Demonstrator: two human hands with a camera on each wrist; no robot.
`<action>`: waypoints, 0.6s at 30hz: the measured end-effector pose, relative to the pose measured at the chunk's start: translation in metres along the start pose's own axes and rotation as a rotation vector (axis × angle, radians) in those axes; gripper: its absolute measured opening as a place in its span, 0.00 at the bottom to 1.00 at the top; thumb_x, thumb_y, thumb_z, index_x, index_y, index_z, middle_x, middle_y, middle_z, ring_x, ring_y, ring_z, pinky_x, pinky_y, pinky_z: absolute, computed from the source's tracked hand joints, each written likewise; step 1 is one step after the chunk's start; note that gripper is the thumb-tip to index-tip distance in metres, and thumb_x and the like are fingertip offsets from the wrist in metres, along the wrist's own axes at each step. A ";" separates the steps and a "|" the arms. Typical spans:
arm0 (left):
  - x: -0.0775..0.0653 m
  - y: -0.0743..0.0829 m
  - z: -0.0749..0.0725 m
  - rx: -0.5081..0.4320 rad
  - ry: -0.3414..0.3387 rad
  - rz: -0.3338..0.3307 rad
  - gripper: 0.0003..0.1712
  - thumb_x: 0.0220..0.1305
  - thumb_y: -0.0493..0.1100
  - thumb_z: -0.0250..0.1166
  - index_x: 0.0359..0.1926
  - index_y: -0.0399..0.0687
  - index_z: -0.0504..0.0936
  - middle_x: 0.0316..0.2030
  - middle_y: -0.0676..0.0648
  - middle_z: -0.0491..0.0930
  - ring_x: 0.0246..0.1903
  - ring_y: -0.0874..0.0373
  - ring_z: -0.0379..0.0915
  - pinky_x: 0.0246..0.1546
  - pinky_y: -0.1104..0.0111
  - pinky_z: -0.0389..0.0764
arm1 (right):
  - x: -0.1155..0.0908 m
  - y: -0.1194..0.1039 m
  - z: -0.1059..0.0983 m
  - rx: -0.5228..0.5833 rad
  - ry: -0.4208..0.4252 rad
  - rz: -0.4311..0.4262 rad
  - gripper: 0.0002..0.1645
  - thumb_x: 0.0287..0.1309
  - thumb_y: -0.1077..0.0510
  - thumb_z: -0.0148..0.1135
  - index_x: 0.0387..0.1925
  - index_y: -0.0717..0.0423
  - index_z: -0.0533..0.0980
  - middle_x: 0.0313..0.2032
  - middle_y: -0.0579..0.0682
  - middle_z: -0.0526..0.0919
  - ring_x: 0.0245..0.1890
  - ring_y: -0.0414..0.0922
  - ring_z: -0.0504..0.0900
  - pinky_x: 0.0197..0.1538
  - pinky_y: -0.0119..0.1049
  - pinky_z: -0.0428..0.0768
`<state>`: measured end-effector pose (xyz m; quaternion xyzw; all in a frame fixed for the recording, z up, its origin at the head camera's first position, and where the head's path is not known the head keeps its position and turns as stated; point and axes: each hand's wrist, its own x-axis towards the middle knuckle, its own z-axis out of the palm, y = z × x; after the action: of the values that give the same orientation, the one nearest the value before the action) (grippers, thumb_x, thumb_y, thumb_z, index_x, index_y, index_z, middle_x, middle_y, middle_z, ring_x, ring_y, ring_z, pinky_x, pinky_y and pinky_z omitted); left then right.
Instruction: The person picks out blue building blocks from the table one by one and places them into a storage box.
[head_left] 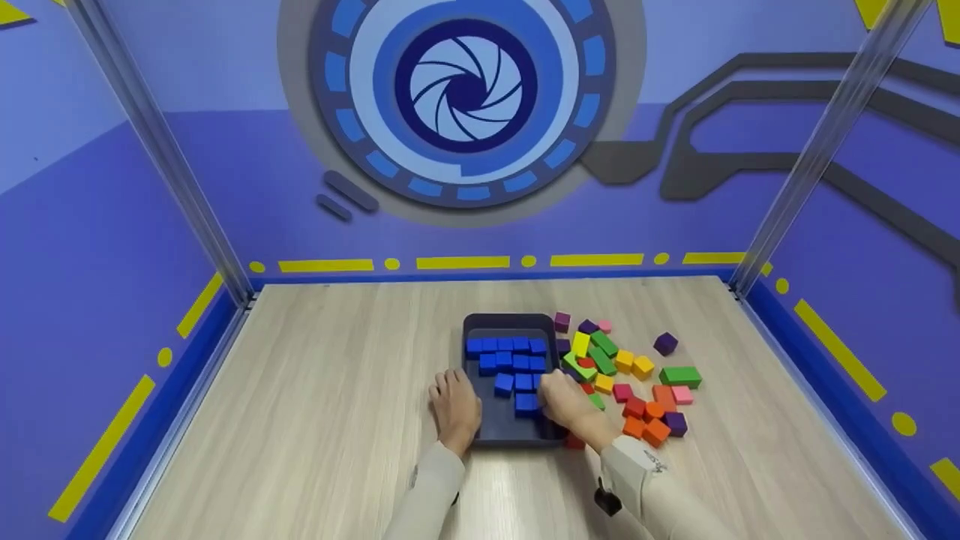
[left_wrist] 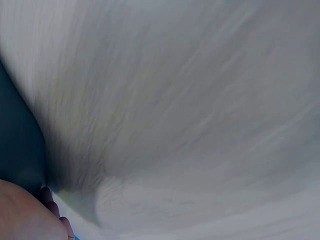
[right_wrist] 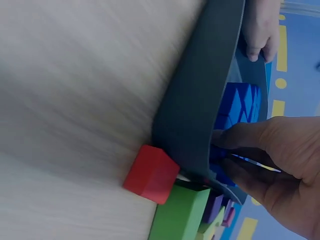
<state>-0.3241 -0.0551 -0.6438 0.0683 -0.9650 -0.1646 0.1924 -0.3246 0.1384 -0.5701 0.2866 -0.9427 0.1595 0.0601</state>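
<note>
A dark grey tray [head_left: 495,431] holds several blue blocks [head_left: 504,385] set in rows, the upper rows fuller than the lower ones. My right hand [head_left: 566,401] reaches over the tray's right side. In the right wrist view, its thumb [right_wrist: 240,136] and fingers [right_wrist: 250,177] pinch a blue block [right_wrist: 219,153] low inside the wall, largely hidden by them. My left hand [head_left: 455,409] rests at the left rim with its fingers extended forward. In the left wrist view only part of that hand [left_wrist: 30,215] shows, beside the tray wall [left_wrist: 20,135].
Loose blocks in several colours lie right of the tray, among them a green block [head_left: 680,376], an orange block [head_left: 656,432] and a purple block [head_left: 665,343]. A red block [right_wrist: 151,175] sits close against the tray's near right corner. Patterned walls surround the wooden table [head_left: 337,375].
</note>
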 end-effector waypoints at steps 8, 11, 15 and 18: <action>-0.002 0.007 0.001 -0.006 -0.031 0.006 0.21 0.62 0.38 0.69 0.53 0.31 0.77 0.50 0.35 0.80 0.51 0.41 0.72 0.52 0.51 0.71 | -0.005 0.006 0.000 0.009 0.013 -0.001 0.12 0.39 0.78 0.71 0.14 0.62 0.80 0.17 0.52 0.83 0.18 0.43 0.78 0.22 0.38 0.79; 0.002 0.006 0.005 -0.004 -0.028 0.003 0.20 0.62 0.37 0.68 0.52 0.32 0.77 0.49 0.35 0.80 0.50 0.42 0.72 0.52 0.51 0.71 | -0.004 0.006 0.001 0.027 0.028 0.001 0.17 0.41 0.79 0.67 0.11 0.60 0.75 0.13 0.47 0.76 0.16 0.40 0.69 0.19 0.33 0.68; 0.009 0.003 0.007 -0.001 -0.013 0.005 0.18 0.62 0.37 0.67 0.50 0.32 0.77 0.48 0.35 0.79 0.49 0.42 0.71 0.49 0.52 0.71 | -0.002 0.005 0.002 0.046 0.021 0.026 0.25 0.44 0.80 0.64 0.10 0.55 0.63 0.13 0.42 0.59 0.17 0.41 0.62 0.21 0.32 0.59; 0.013 -0.001 0.007 -0.038 -0.004 0.006 0.15 0.68 0.39 0.63 0.50 0.31 0.78 0.48 0.34 0.79 0.49 0.40 0.71 0.49 0.51 0.70 | 0.001 0.005 0.000 0.040 0.009 0.053 0.26 0.47 0.79 0.63 0.10 0.54 0.63 0.13 0.41 0.59 0.17 0.40 0.64 0.21 0.33 0.60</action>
<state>-0.3391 -0.0569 -0.6456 0.0616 -0.9623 -0.1822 0.1923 -0.3283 0.1422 -0.5712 0.2620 -0.9463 0.1813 0.0543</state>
